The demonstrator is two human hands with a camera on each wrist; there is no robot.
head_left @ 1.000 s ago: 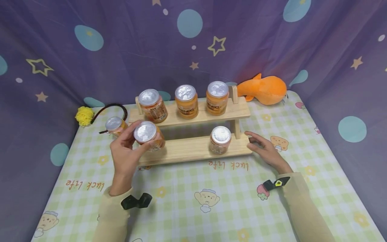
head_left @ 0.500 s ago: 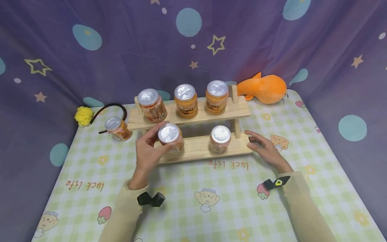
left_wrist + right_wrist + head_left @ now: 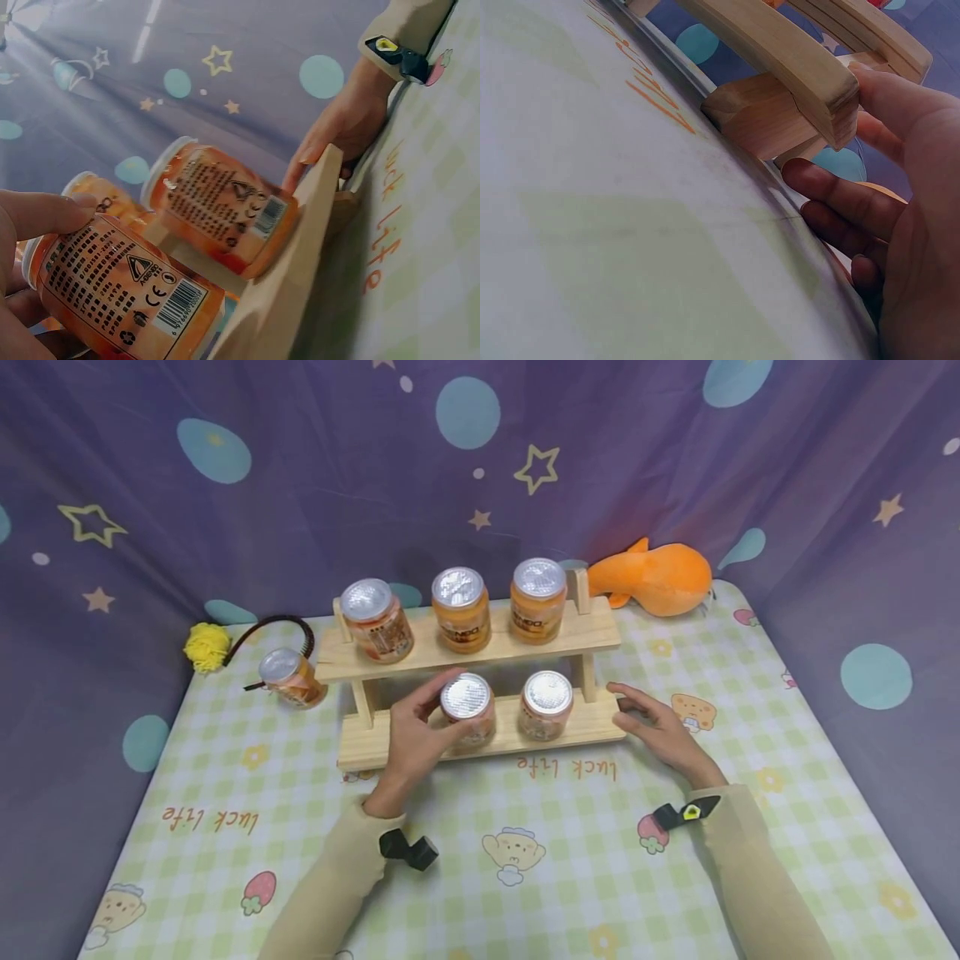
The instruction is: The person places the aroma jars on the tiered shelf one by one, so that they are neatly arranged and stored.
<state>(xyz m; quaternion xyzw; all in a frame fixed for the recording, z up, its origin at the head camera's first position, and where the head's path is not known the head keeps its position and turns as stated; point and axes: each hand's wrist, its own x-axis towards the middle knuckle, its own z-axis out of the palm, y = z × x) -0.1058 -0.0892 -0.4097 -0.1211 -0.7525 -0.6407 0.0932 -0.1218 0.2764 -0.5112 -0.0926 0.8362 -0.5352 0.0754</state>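
Note:
My left hand (image 3: 420, 739) grips a jar (image 3: 471, 702) with a silver lid and orange contents, thumb and fingers around its side. It is at the lower board of a two-tier wooden shelf (image 3: 367, 739); whether its base touches the board I cannot tell. Just right of it stands a similar jar (image 3: 547, 706); its printed label and barcode show in the left wrist view. My right hand (image 3: 663, 735) is at the shelf's right end. In the right wrist view its fingertips (image 3: 862, 79) touch the board's end, the other fingers loosely bent below.
Three similar jars (image 3: 461, 618) stand on the upper board. Left of the shelf another jar (image 3: 292, 677) leans by a dark stick-like toy with a yellow pompom (image 3: 206, 647). An orange plush toy (image 3: 663, 578) lies behind right. A checked cloth (image 3: 510, 810) covers the table; a purple curtain hangs behind.
My left hand has carried the jar rightward along the lower board, from the shelf's left end to beside the standing jar. My right hand has stayed at the shelf's right end.

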